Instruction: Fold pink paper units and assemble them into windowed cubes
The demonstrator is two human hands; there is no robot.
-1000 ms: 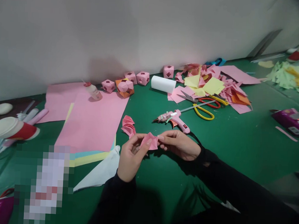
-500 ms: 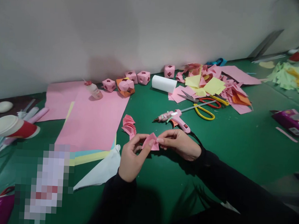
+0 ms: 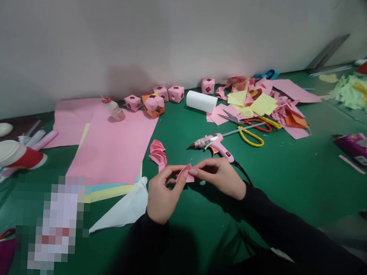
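A small folded piece of pink paper (image 3: 190, 177) is held between both hands above the green table. My left hand (image 3: 165, 192) pinches it with the thumb on its near face. From the other side, the thumb and fingertips of my right hand (image 3: 223, 176) are closed on its right edge. Just beyond my left hand lie several folded pink paper pieces (image 3: 158, 153). A pink glue gun (image 3: 212, 144) with a clear glue stick in its back rests on the table beyond my right hand.
Pink paper sheets (image 3: 112, 146) and a folded white cloth (image 3: 121, 208) lie left. Folded paper balls (image 3: 176, 94) and a white roll (image 3: 201, 101) line the wall. Scissors (image 3: 251, 137) sit by paper scraps (image 3: 265, 105). A red-and-white cup (image 3: 31, 158) lies far left.
My right fingertips have shifted slightly left over the pink paper, and its visible part looks narrower and more folded. Both hands keep their hold.
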